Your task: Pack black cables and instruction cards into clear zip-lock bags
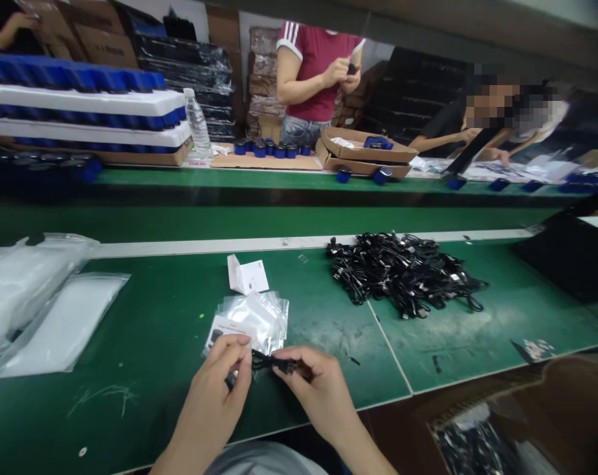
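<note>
My left hand, my right hand, fingers pinching thin black rubbery cable, shiny plastic bags just beside, on green desk

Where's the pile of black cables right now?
Head view: the pile of black cables sits on the green bench mat, right of the folded white leaflet and beyond the person's right hand.

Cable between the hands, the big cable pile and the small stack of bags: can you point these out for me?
Cable [269, 361], head view, on its bundled black loop.
Cable pile [402, 277], head view, on the middle of the heap.
Bag stack [262, 320], head view, on the top bag's shiny middle.
</note>
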`<state>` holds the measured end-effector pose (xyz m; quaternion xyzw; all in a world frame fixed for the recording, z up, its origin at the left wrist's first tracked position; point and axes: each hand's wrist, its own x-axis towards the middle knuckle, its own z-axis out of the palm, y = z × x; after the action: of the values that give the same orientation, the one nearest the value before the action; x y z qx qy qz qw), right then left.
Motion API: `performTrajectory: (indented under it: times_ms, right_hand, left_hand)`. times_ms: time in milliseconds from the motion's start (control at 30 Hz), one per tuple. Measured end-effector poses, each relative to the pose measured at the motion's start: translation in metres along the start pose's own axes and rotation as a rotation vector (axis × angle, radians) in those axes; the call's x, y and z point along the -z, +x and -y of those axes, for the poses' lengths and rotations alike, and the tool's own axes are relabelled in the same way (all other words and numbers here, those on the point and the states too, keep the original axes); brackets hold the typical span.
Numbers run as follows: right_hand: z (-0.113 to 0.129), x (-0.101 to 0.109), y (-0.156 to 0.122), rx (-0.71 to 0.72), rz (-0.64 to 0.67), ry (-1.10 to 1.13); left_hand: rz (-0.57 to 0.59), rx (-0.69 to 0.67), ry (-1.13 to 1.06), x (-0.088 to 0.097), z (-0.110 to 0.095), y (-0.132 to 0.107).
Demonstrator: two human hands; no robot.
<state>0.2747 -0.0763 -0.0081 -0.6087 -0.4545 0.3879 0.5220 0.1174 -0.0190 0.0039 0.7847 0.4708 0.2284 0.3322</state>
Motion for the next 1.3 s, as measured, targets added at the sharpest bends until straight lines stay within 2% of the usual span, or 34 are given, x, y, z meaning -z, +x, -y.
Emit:
performTrajectory:
  times_ms: [67, 100, 133, 200, 267, 300, 333, 433, 500, 567, 633, 700, 767, 867, 900, 967, 1067, 1233, 1300]
  right_hand:
    - [-0.002, -0.004, -0.004, 0.240, -0.077, -0.077]
    - [-0.002, -0.007, -0.005, 0.315, -0.130, -0.071]
    - [-0.003, -0.011, -0.006, 0.328, -0.175, -0.034]
    - [-0.003, -0.018, -0.006, 0.197, -0.206, 0.093]
    - [-0.004, -0.023, -0.005, 0.037, -0.181, 0.178]
    - [-0.004, -0.024, -0.004, 0.027, -0.167, 0.166]
    - [-0.004, -0.024, -0.003, 0.085, -0.163, 0.104]
    - [-0.004, -0.024, -0.004, 0.450, -0.223, -0.290]
    - [-0.003, -0.026, -0.005, 0.575, -0.224, -0.510]
    - [0.001, -0.028, -0.006, 0.525, -0.120, -0.552]
    - [0.005, -0.029, -0.006, 0.424, 0.046, -0.475]
    - [0.007, -0.028, -0.005, 0.364, 0.141, -0.412]
    - [0.006, -0.027, -0.002, 0.328, 0.067, -0.405]
    - [0.001, -0.028, 0.003, 0.197, -0.181, -0.338]
    - [0.000, -0.028, 0.005, 0.150, -0.183, -0.288]
    - [0.000, -0.027, 0.009, 0.106, -0.041, -0.209]
    - [0.008, -0.019, 0.013, 0.130, 0.181, -0.205]
    - [0.032, 0.005, 0.017, 0.216, 0.443, -0.412]
    - [0.039, 0.010, 0.018, 0.199, 0.512, -0.431]
  left_hand:
    - [-0.040, -0.017, 0.033, -0.003, -0.001, -0.002]
    - [-0.065, -0.034, 0.045, -0.004, -0.001, -0.003]
    - [-0.088, -0.057, 0.058, -0.004, -0.001, -0.004]
    - [-0.123, -0.092, 0.081, -0.004, 0.001, -0.005]
    - [-0.130, -0.098, 0.103, -0.002, 0.002, -0.006]
    - [-0.123, -0.094, 0.111, -0.001, 0.002, -0.007]
    - [-0.119, -0.089, 0.115, 0.000, 0.002, -0.007]
    - [-0.126, -0.097, 0.118, 0.002, -0.001, -0.008]
    - [-0.133, -0.092, 0.130, 0.002, -0.004, -0.008]
    - [-0.128, -0.093, 0.152, 0.002, -0.006, -0.008]
    - [-0.129, -0.104, 0.166, 0.003, -0.007, -0.008]
    - [-0.126, -0.122, 0.170, 0.003, -0.008, -0.009]
    - [-0.108, -0.143, 0.175, 0.004, -0.010, -0.010]
    - [-0.094, -0.193, 0.192, 0.003, -0.015, -0.014]
    - [-0.092, -0.209, 0.199, 0.002, -0.016, -0.015]
    - [-0.079, -0.235, 0.213, 0.001, -0.019, -0.018]
    - [-0.015, -0.256, 0.249, 0.005, -0.019, -0.018]
    - [0.138, -0.257, 0.285, 0.030, -0.012, -0.004]
    - [0.265, -0.192, 0.244, 0.039, -0.014, 0.004]
